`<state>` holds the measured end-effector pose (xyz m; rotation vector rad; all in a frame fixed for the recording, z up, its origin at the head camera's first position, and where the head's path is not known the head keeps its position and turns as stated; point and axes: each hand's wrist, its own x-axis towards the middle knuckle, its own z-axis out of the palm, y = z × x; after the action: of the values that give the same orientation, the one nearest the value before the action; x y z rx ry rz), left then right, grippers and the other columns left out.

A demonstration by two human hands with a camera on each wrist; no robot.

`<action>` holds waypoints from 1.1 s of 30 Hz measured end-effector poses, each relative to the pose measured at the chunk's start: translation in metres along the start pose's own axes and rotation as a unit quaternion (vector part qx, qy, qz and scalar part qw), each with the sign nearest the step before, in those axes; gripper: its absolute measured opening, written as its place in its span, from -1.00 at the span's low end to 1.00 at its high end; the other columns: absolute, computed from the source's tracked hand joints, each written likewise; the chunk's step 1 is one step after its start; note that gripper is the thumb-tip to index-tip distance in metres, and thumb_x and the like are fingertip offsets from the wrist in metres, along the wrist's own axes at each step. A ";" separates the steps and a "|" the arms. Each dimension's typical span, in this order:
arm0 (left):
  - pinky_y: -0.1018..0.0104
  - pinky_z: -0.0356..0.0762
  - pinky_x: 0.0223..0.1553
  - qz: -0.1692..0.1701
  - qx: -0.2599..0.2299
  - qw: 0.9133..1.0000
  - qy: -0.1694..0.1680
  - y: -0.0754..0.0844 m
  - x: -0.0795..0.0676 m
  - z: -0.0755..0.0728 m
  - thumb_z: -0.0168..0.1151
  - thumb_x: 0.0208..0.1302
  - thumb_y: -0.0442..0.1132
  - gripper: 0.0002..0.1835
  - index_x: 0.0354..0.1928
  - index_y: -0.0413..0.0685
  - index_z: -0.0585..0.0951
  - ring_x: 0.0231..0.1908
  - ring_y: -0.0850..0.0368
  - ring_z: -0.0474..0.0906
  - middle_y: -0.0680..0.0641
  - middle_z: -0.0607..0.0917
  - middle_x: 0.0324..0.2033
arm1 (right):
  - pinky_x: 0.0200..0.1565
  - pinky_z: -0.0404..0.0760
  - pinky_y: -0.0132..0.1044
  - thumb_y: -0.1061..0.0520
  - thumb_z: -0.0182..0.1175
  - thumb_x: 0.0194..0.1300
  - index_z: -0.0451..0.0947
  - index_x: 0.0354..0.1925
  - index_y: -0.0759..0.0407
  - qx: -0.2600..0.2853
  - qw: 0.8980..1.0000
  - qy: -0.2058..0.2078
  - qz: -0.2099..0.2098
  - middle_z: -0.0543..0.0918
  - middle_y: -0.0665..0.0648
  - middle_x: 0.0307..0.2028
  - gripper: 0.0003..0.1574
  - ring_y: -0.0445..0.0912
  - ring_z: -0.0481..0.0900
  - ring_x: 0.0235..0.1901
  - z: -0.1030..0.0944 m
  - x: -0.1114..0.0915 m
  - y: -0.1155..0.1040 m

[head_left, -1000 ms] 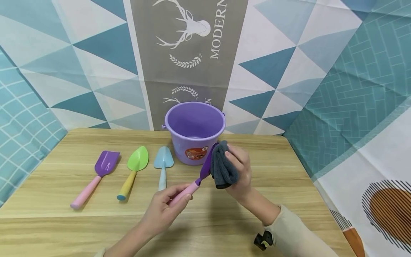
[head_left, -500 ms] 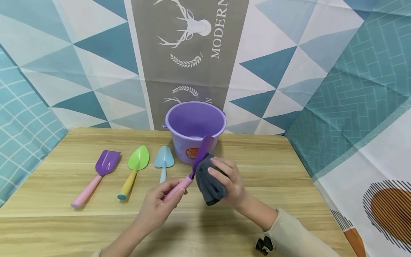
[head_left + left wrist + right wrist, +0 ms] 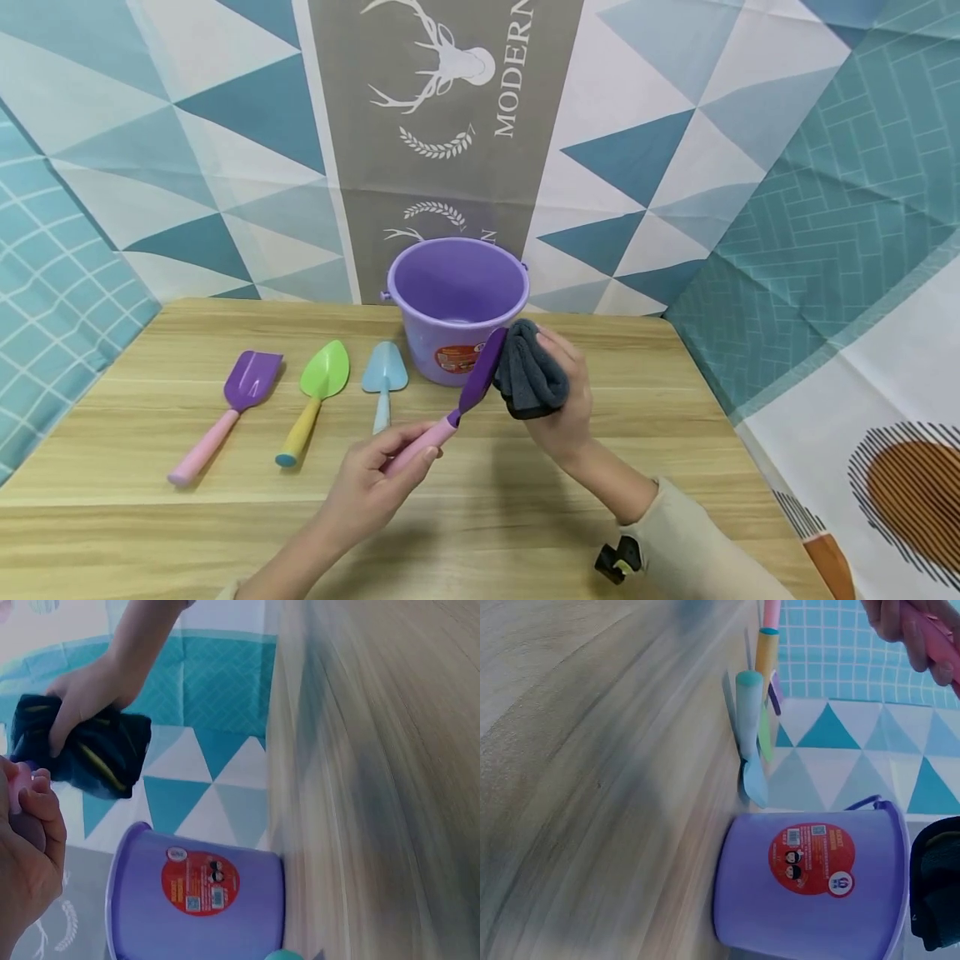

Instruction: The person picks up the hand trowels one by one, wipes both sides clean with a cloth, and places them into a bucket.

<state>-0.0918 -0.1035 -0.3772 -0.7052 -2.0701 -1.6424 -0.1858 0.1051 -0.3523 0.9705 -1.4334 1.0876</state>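
Observation:
My left hand grips the pink handle of a toy shovel with a purple blade, held tilted above the table. A folded dark grey cloth is in my right hand, its side against the blade near the tip. In the left wrist view the cloth appears bunched under the right thumb, and the blade is mostly hidden. The right wrist view shows only an edge of the cloth and the left fingers around the pink handle.
Behind the hands stands a purple bucket with a red label. Left of it on the wooden table lie a light blue trowel, a green trowel with a yellow handle, and a purple shovel with a pink handle. Patterned cloth hangs behind.
The cloth went from the blade's tip down toward its base, then back up to the tip. The shovel swung toward upright midway and leans right again now.

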 end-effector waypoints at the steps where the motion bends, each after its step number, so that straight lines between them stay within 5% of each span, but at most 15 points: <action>1: 0.43 0.54 -0.50 0.003 -0.004 1.000 -0.002 0.001 0.000 0.001 0.20 0.12 -0.53 -0.70 -0.08 -0.20 0.61 -0.39 0.37 0.55 -0.12 0.72 -0.38 | 0.13 0.49 -0.21 0.23 0.22 0.20 0.34 -0.04 0.60 0.003 1.000 0.001 -0.004 0.49 0.43 -0.03 -0.50 0.00 0.47 0.10 0.001 0.000 0.000; 8: 0.42 0.48 -0.61 0.010 -0.029 1.000 0.005 0.001 0.003 0.004 0.15 0.14 -0.56 -0.71 -0.07 -0.27 0.59 -0.51 0.35 0.49 -0.11 0.67 -0.44 | 0.09 0.51 -0.25 0.26 0.19 0.22 0.39 -0.02 0.52 0.025 0.998 -0.010 -0.055 0.50 0.37 -0.01 -0.58 0.04 0.50 0.03 0.010 -0.007 -0.006; 18: 0.45 0.42 -0.70 -0.014 -0.029 0.999 0.037 -0.004 0.004 -0.004 0.14 0.15 -0.57 -0.74 -0.11 -0.27 0.59 -0.62 0.34 0.44 0.01 0.67 -0.46 | 0.03 0.53 -0.18 0.09 0.15 0.29 0.44 -0.05 0.36 0.031 0.990 -0.114 -0.082 0.52 0.32 0.00 -0.61 0.10 0.50 -0.03 0.012 -0.026 -0.015; 24: 0.44 0.45 -0.65 -0.014 -0.021 0.999 0.039 -0.007 0.001 -0.005 0.17 0.13 -0.57 -0.72 -0.10 -0.27 0.60 -0.56 0.34 0.48 0.05 0.69 -0.42 | 0.17 0.46 -0.25 0.20 0.16 0.26 0.35 0.05 0.51 0.088 0.991 -0.085 0.047 0.50 0.24 0.08 -0.52 -0.02 0.46 0.12 0.006 -0.024 -0.011; 33: 0.51 0.54 -0.34 0.055 0.032 0.998 0.008 -0.008 0.001 -0.002 0.26 0.04 -0.56 -0.63 -0.07 -0.17 0.62 -0.34 0.30 0.56 -0.13 0.72 -0.27 | 0.14 0.47 -0.42 0.57 0.14 0.04 0.25 0.19 0.47 0.062 0.960 -0.042 0.271 0.45 -0.17 0.12 -0.30 -0.28 0.46 0.11 -0.001 -0.008 -0.019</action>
<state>-0.0974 -0.1064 -0.3825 -0.7674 -2.0270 -1.5099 -0.1664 0.1013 -0.3576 0.7270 -1.7744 1.5633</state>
